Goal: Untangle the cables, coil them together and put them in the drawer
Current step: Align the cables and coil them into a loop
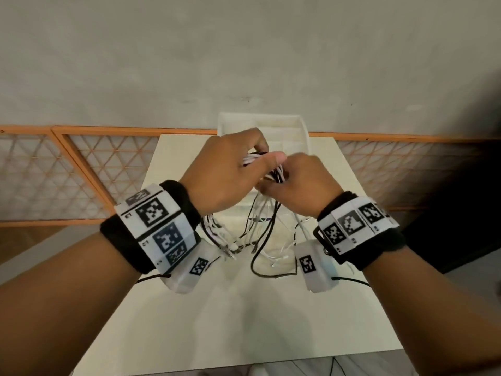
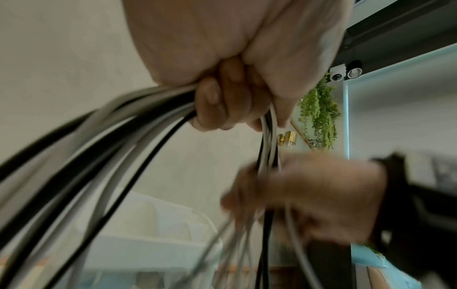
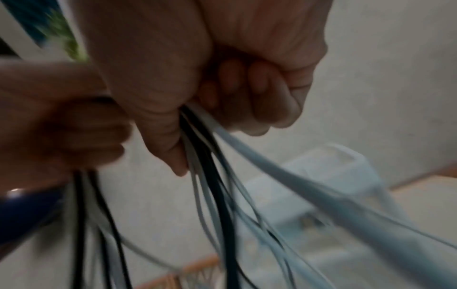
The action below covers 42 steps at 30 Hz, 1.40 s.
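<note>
Both hands are meeting above the pale table [image 1: 244, 321], each one gripping the same bundle of black and white cables [image 1: 267, 226]; the left hand [image 1: 227, 175] is sitting a little higher and farther from the body, the right hand [image 1: 301, 185] just beside it and slightly lower, the 2 touching or nearly so.

In the left wrist view the left hand [image 2: 237, 64] is showing its fingers [image 2: 217, 105] curling tight round the bundle, with the cables [image 2: 103, 156] fanning out to the left and another group dropping straight down into the right hand [image 2: 309, 199], which is blurred. In the right wrist view the right hand [image 3: 205, 74] is closing its fingers [image 3: 249, 101] into a fist round several strands, thumb pressing along them; the cables [image 3: 217, 187] are streaming down and to the right, and the left hand [image 3: 56, 125] is appearing at the left edge — too blurred to read its fingers there.

Below the hands the cables are hanging in loose loops, their lower ends and plugs lying on the table between the 2 wrists.

A white plastic drawer unit [image 1: 292, 128] is standing at the far end of the table, against a grey wall [image 1: 244, 50]; it is showing behind the hands, and whether a drawer is pulled out is hard to tell. An orange lattice railing [image 1: 76, 169] is running along both sides.
</note>
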Tool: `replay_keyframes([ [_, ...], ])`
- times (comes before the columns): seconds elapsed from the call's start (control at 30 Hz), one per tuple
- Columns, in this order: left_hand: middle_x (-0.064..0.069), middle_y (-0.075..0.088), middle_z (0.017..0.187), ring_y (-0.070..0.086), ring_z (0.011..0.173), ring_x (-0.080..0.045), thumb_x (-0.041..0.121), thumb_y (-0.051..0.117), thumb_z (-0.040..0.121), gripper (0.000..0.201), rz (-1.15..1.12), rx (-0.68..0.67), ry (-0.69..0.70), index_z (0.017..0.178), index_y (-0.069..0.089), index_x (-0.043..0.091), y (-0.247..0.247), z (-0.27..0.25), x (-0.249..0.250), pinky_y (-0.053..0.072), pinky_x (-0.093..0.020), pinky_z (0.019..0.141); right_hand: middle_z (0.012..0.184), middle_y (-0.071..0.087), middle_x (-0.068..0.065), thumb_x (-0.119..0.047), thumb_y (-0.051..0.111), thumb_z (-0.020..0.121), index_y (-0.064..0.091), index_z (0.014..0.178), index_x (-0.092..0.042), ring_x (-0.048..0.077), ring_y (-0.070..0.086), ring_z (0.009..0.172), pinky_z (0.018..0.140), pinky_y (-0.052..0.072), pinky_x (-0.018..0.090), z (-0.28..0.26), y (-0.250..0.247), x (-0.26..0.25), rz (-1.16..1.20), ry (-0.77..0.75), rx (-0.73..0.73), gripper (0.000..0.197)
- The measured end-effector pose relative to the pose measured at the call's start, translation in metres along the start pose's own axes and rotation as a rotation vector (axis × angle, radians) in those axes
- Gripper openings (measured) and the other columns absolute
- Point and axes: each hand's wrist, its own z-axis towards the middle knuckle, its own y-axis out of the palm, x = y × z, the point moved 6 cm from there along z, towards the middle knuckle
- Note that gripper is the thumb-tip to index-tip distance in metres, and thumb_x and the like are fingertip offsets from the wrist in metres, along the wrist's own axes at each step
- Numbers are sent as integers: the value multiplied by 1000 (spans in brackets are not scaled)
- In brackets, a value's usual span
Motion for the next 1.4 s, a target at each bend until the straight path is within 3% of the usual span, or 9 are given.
replay_keyframes([
  [0.2,9,43,47,46,47,-7,48,59,93,28,65,61,-14,83,58,21,-17,-6,-12,30,-17,45,73,64,6,-47,64,87,65,69,-23,30,60,73,59,42,28,2,32,130,-153,384,-87,30],
  [0.47,4,28,42,32,41,-13,50,45,98,59,53,-126,-208,65,54,2,12,-17,-50,26,-25,49,81,66,18,-11,58,86,66,86,-4,35,59,77,67,41,32,9,-31,157,-165,301,444,11],
  [0.6,16,51,38,48,43,-4,48,41,101,55,39,-283,-353,62,58,12,39,-35,-65,32,-17,49,92,68,18,-22,67,85,65,98,-10,39,64,91,77,49,38,-10,16,179,-189,407,195,18],
  [0.77,-21,66,76,61,74,-35,52,39,99,63,44,-272,-297,68,50,-2,57,-41,-68,45,-41,73,125,60,3,-63,75,67,12,146,-50,31,59,115,91,52,44,-34,50,129,-332,332,-286,102],
  [0.87,-12,65,69,63,72,-28,50,42,99,59,34,-338,-166,67,56,3,69,-34,-42,47,-42,74,117,67,-9,-75,64,69,34,137,-54,23,61,111,89,51,40,-31,64,84,-326,148,-313,77],
  [1.0,-6,62,62,62,66,-22,50,47,97,56,-80,-301,-125,65,55,4,66,-25,-30,44,-33,65,97,67,-1,-49,54,87,63,90,-31,27,61,91,73,46,32,-16,46,98,-385,234,-193,20],
  [1.1,11,53,48,48,47,-4,55,41,96,56,-105,-310,-249,68,61,11,61,-25,-42,36,-21,54,94,64,8,-45,51,85,56,81,-27,31,60,83,74,52,37,-5,11,125,-366,376,-99,20],
  [1.27,6,39,46,37,43,-13,71,29,91,73,-232,-401,-537,66,60,10,78,-51,-90,36,-26,52,80,62,5,-28,55,88,57,77,-20,29,62,81,61,45,28,19,-39,157,-215,421,114,15],
  [1.4,3,34,49,32,48,-17,70,29,89,70,-288,-378,-657,68,55,9,78,-68,-115,36,-26,51,81,58,1,-48,60,92,58,86,-21,25,59,82,62,38,26,36,-57,175,-12,406,242,28],
])
